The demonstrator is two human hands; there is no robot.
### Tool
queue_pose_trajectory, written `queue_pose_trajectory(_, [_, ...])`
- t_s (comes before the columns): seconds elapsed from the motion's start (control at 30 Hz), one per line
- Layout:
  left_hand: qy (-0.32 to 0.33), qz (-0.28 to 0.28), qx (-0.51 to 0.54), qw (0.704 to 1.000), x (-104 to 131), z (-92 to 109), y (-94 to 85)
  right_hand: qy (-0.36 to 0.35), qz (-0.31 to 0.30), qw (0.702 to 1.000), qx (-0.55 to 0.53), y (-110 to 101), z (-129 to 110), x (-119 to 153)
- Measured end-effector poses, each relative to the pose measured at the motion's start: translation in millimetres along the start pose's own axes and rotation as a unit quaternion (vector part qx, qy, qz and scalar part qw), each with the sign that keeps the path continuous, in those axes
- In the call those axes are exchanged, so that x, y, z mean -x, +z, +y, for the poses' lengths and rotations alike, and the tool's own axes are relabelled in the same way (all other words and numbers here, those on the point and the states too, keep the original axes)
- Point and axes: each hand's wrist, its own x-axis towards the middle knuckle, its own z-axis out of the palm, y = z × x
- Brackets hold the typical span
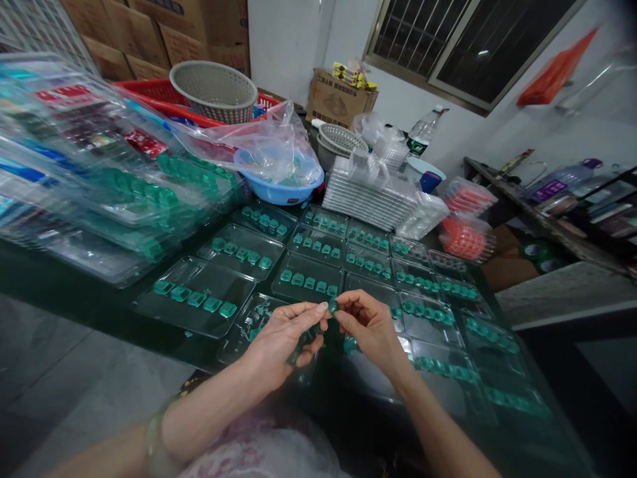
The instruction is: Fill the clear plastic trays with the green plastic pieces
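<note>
Both hands meet near the centre, above the dark green table (328, 372). Between their fingertips is a small green piece (333, 306). My right hand (368, 325) pinches it between thumb and index finger. My left hand (288, 335) touches its left side with pinched thumb and index finger; its lower fingers curl around another green bit, too blurred to make out. Around the hands lie clear plastic trays, several with a row of green pieces, such as the tray (174, 271) at the left and the tray (279, 287) just behind my left hand.
Stacked, blurred clear packages (99, 192) fill the left. Behind the trays stand a blue basin (279, 191), a grey basket (213, 89), a pile of clear trays (358, 192) and a cardboard box (338, 99). Red items in clear packs (465, 236) sit at the back right.
</note>
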Motion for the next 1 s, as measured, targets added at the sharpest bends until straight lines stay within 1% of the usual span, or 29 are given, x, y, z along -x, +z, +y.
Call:
queue_pose_trajectory(0.23, [0.021, 0.027, -0.003, 0.999, -2, -1, 0.4, -0.040, 0.014, 0.997, 0.069, 5, -1, 3])
queue_pose_trajectory(0.33, [0.017, 0.034, 0.009, 0.999, -2, -2, 0.6, -0.053, 0.027, 0.995, 0.081, 6, -3, 6])
queue_pose_trajectory(0.43, [0.008, 0.038, 0.023, 0.999, -3, -2, 1.1, -0.034, 0.036, 0.998, 0.041, 9, -3, 9])
queue_pose_trajectory(0.53, [-0.009, 0.031, 0.023, 0.999, -3, -2, 2.6, 0.014, 0.066, 0.997, -0.036, 13, -2, 9])
queue_pose_trajectory(0.6, [-0.022, 0.019, 0.025, 0.999, -3, -1, 3.6, 0.042, 0.080, 0.992, -0.090, 14, -1, 8])
queue_pose_trajectory(0.67, [-0.037, -0.003, 0.031, 0.999, -4, -1, 3.6, 0.061, 0.078, 0.987, -0.124, 12, 0, 6])
queue_pose_trajectory(0.73, [-0.056, -0.016, 0.032, 0.998, -6, -1, 2.7, 0.072, 0.068, 0.986, -0.132, 10, 0, 6])
queue_pose_trajectory(0.8, [-0.075, -0.013, 0.034, 0.996, -11, -2, 1.7, 0.078, 0.059, 0.987, -0.129, 8, 1, 6])
queue_pose_trajectory(0.9, [-0.084, -0.010, 0.051, 0.995, -19, -2, 1.5, 0.076, 0.055, 0.988, -0.123, 7, 3, 5])
queue_pose_trajectory(0.97, [-0.089, -0.017, 0.068, 0.994, -25, 1, 1.4, 0.068, 0.066, 0.990, -0.104, -1, 7, -1])
queue_pose_trajectory(1.0, [-0.093, -0.019, 0.074, 0.993, -27, 3, 1.0, 0.060, 0.079, 0.992, -0.080, -10, 10, -7])
